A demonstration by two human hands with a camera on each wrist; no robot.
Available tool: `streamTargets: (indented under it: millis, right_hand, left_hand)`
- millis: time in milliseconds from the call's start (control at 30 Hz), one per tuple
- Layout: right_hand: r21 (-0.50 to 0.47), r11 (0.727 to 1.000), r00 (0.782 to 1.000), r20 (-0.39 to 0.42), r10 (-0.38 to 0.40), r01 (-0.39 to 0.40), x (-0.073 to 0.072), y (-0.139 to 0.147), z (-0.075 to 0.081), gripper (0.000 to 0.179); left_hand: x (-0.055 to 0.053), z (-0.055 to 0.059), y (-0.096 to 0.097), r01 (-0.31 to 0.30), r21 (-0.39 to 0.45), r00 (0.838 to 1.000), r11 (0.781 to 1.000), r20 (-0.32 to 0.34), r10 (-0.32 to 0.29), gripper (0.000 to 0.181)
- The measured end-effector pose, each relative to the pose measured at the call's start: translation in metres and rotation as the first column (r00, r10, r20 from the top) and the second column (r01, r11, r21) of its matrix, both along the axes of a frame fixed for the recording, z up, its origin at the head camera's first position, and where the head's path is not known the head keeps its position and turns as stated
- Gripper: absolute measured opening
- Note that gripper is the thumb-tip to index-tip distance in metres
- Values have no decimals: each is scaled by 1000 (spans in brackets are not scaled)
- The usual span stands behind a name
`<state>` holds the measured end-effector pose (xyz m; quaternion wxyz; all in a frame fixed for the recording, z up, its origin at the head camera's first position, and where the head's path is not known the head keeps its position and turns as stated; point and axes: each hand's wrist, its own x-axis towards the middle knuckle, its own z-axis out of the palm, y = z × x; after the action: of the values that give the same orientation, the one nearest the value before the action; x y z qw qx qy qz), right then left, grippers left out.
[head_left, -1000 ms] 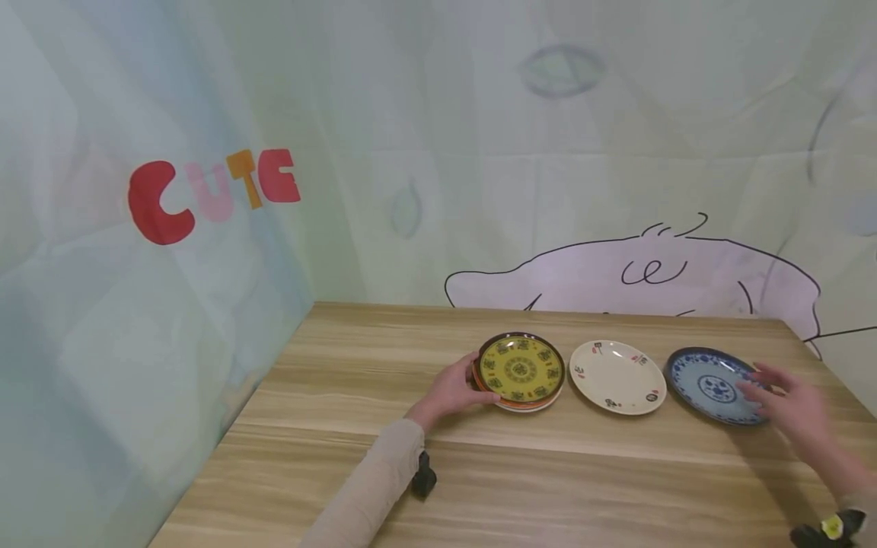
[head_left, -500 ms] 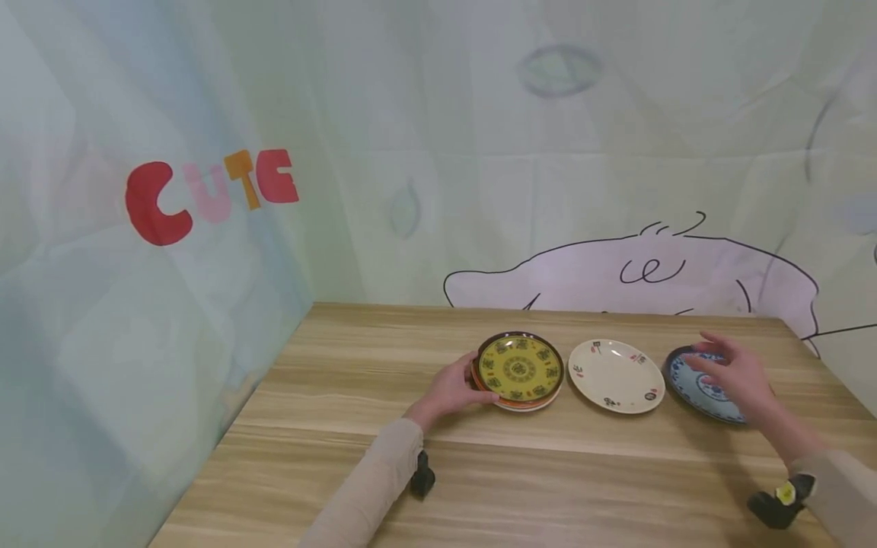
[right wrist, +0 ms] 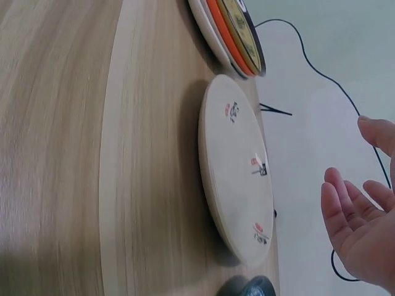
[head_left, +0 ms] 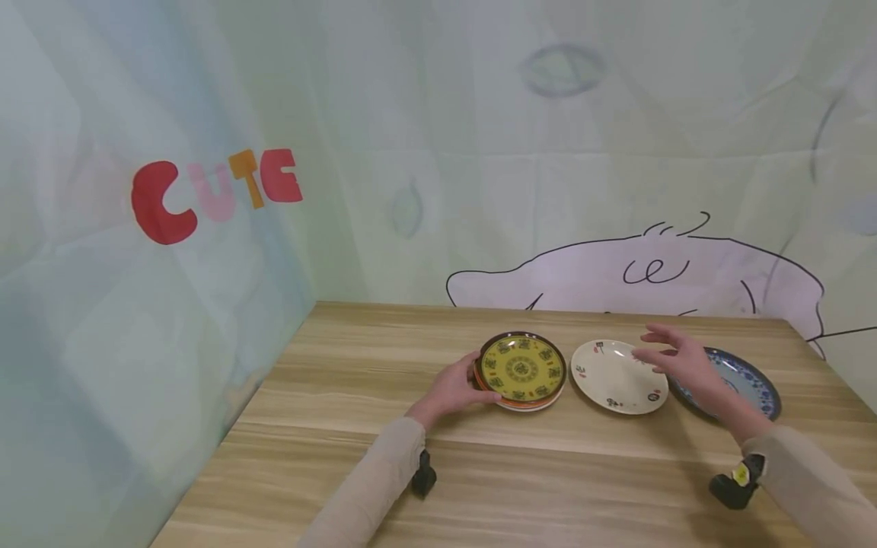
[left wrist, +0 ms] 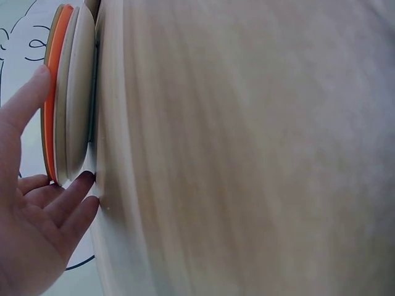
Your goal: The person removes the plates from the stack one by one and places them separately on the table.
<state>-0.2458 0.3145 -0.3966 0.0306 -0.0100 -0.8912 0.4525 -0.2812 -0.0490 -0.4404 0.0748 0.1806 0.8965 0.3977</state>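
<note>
My left hand rests against the left side of a stack of plates, its thumb along the front rim. On top lies a yellow plate with a dark rim; an orange plate and pale plates show beneath it. In the left wrist view the lower fingertips reach down near the tabletop. My right hand hovers with nothing in it, its fingers above the right edge of a white plate with small printed figures. Part of a blue patterned plate is hidden behind the right hand and wrist.
All the plates stand in a row near the back of a wood-grain table. Behind the table hangs a printed cloth backdrop with letters and a line drawing. The white plate lies between the stack and the blue plate.
My right hand has moved left, from the blue plate's right side across it to the white plate's right edge. The left hand and the plates have stayed in place.
</note>
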Motion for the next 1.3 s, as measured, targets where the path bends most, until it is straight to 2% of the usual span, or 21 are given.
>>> streamTargets:
  millis: [100,300,867,1300]
  right_hand:
    - [1,998,997,14,69,-69,4,-11,7,79]
    - [-16,995,995,11,102,-102,1,-27,6,75]
    - [-52,984,985,-7,172,-172,-12,-56,-27,71]
    - [-148,968,978,6,206,-203,-16,-80,-37,68]
  left_hand:
    - [0,1,0,-2,-3,1000,1000,3,2,95]
    - [0,1,0,-3,-5,1000,1000,2,3,95]
    - [-4,-7,0,-4,-22,1000,1000,-25,4,92]
    - [-2,-4,1,-17,-19,1000,1000,-9,17,93]
